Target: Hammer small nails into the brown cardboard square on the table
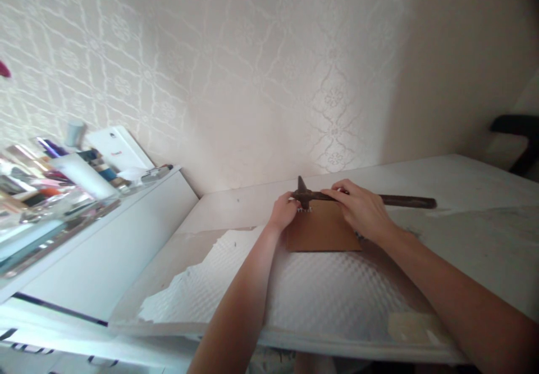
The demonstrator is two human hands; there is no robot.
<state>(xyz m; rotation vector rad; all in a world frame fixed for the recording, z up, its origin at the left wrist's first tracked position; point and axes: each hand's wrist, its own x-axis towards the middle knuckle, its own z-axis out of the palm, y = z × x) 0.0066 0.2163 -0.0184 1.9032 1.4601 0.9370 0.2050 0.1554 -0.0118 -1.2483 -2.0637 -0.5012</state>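
A dark brown hammer lies nearly level across the far side of a brown cardboard piece. My right hand is wrapped round its handle close to the head, and the rest of the handle sticks out to the right. At the cardboard's far left corner, my left hand has its fingers closed beside the hammer head. What those fingers pinch is hidden. A short row of small shiny bits, perhaps nails, shows just below the hammer head. Under the cardboard is a white quilted sheet.
The sheet lies on a white table against a patterned wall. To the left, a white cabinet carries tubes, pens and other small items, with a white box leaning at its back. A black chair part stands at the far right.
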